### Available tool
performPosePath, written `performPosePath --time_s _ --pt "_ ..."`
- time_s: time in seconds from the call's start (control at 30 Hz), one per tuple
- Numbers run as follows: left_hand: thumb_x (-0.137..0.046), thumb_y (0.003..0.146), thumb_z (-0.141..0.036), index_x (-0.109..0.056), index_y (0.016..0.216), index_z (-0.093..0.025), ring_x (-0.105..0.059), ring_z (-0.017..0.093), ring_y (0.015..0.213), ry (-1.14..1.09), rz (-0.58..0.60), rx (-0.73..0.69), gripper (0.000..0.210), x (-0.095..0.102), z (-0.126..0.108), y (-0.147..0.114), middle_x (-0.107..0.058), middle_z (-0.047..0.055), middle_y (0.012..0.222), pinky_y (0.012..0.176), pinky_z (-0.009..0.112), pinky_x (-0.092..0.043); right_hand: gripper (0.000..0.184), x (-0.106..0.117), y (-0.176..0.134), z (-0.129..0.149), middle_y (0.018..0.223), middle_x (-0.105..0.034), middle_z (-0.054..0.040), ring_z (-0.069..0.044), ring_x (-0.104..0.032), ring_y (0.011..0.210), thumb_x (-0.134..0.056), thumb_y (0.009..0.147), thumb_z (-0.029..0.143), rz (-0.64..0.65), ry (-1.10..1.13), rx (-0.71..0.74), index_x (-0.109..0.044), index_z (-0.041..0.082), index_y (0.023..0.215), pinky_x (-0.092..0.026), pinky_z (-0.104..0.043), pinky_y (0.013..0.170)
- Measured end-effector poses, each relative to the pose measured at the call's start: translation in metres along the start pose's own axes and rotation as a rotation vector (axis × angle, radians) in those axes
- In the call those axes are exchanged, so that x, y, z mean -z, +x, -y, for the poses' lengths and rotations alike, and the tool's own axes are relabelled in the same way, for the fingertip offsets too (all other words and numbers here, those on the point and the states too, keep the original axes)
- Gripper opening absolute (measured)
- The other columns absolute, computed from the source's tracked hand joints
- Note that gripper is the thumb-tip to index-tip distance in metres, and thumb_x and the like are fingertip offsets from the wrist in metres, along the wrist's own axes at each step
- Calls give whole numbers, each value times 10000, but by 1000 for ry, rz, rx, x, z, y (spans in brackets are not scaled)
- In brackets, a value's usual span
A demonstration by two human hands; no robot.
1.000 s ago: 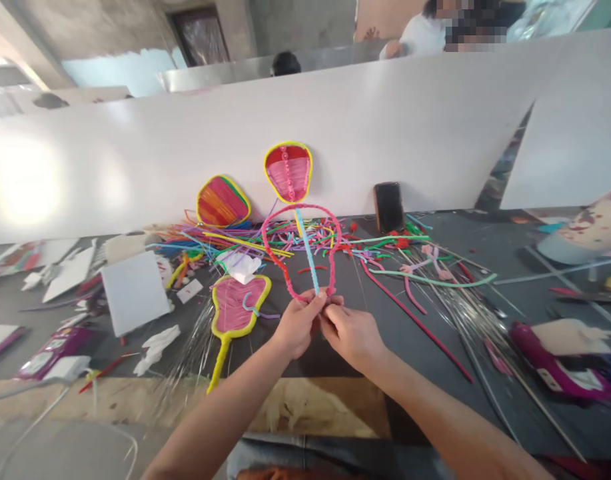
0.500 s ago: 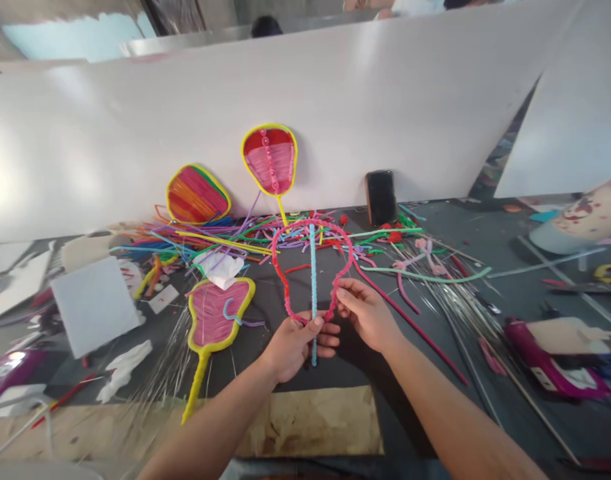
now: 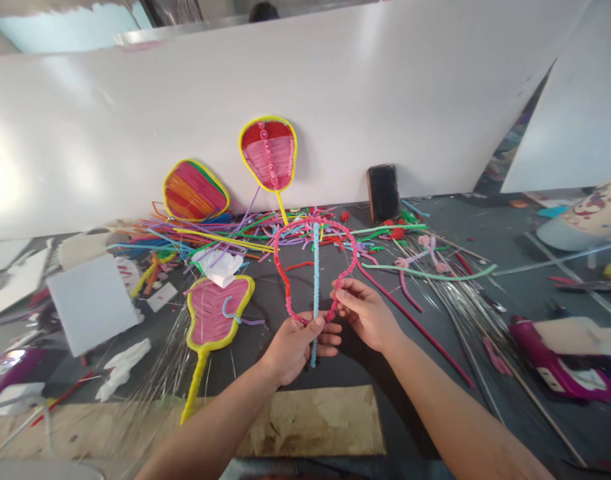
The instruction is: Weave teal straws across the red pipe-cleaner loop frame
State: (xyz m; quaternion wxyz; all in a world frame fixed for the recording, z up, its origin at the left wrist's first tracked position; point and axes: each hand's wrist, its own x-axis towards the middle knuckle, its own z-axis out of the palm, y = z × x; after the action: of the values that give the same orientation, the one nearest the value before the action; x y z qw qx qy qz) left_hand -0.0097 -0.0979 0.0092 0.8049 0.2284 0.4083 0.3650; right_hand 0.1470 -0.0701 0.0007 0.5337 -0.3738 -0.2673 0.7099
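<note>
My left hand [image 3: 298, 343] pinches the lower edge of a rounded frame [image 3: 356, 252] bent from twisted pink and red pipe cleaner. A twisted light blue pipe cleaner stem [image 3: 316, 273] runs upright across the frame's middle, and its lower end sticks out below my left thumb. My right hand [image 3: 368, 313] is closed on the frame's lower right side, thumb against fingers. Left of my hands lies a pink fan [image 3: 218, 310] with a yellow rim and handle, a curled blue and purple pipe cleaner resting on it.
Two finished-looking fans, one pink and red [image 3: 269, 157], one striped [image 3: 195, 190], lean on the white board [image 3: 335, 87]. Loose pipe cleaners, a phone [image 3: 383, 193], thin wires [image 3: 452, 307], a purple glue gun [image 3: 560, 370], a white square [image 3: 92, 303] and a cardboard strip [image 3: 325, 420] surround my hands.
The view has shifted slightly. Both hands keep hold of the frame in nearly the same place; my right hand sits slightly lower along its side.
</note>
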Motion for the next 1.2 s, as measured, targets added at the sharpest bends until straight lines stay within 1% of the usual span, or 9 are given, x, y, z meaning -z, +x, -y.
performPosePath --time_s 0.1,0.2,0.4,0.67,0.8,0.87,1.0,1.1,1.2 --pt "-704 760 -284 -624 949 -90 -667 153 666 13 0 1 282 -2 1 -1 -705 108 818 561 238 -560 264 -1 1 0 729 -630 15 -69 -504 556 -803 622 291 -52 3 19 -636 194 801 -389 -210 521" --pt "-688 775 -294 -623 958 -92 -667 150 675 4 19 7 280 -1 1 -2 -704 109 827 559 231 -560 250 0 2 0 684 -617 27 -67 -506 545 -813 608 277 -67 -24 32 -618 186 736 -389 -203 513" --pt "-653 807 -285 -623 924 -89 -670 147 676 -35 44 38 231 1 2 -1 -706 115 829 554 218 -558 195 3 2 -1 693 -639 11 -60 -505 526 -786 657 269 -3 3 23 -620 184 715 -394 -193 504" --pt "-659 802 -281 -620 956 -87 -672 152 681 -13 40 33 251 0 3 -1 -707 117 838 560 230 -562 210 3 2 4 675 -628 18 -48 -485 509 -802 633 254 61 82 -34 -608 188 679 -400 -176 492" --pt "-708 755 -303 -619 950 -91 -668 158 673 10 6 -5 301 -2 3 -2 -706 112 825 561 242 -560 217 2 1 5 732 -637 6 -48 -487 530 -798 640 302 26 35 -53 -651 190 755 -391 -184 495" --pt "-721 740 -312 -620 953 -95 -667 160 679 9 0 -20 321 -3 2 -2 -705 109 826 563 245 -558 232 1 0 5 721 -620 10 -54 -478 538 -784 658 330 26 -13 -58 -662 188 794 -379 -193 497" --pt "-729 730 -321 -617 951 -97 -663 159 679 6 -2 -32 334 -2 1 -2 -703 102 815 570 250 -553 240 0 -3 4 592 -547 39 -70 -440 518 -784 650 352 74 -136 -83 -627 175 692 -338 -215 491" --pt "-725 734 -329 -614 935 -98 -660 153 669 -5 4 -14 325 -1 0 -3 -702 100 799 572 246 -550 246 1 -3 3 600 -564 33 -78 -447 527 -782 649 356 113 -183 -77 -619 173 674 -338 -229 514" --pt "-720 740 -334 -621 932 -95 -657 145 669 -18 37 3 322 0 -1 -4 -700 98 802 579 239 -548 229 3 -3 2 621 -574 30 -77 -454 539 -777 661 338 145 -155 -73 -617 174 670 -346 -231 531"
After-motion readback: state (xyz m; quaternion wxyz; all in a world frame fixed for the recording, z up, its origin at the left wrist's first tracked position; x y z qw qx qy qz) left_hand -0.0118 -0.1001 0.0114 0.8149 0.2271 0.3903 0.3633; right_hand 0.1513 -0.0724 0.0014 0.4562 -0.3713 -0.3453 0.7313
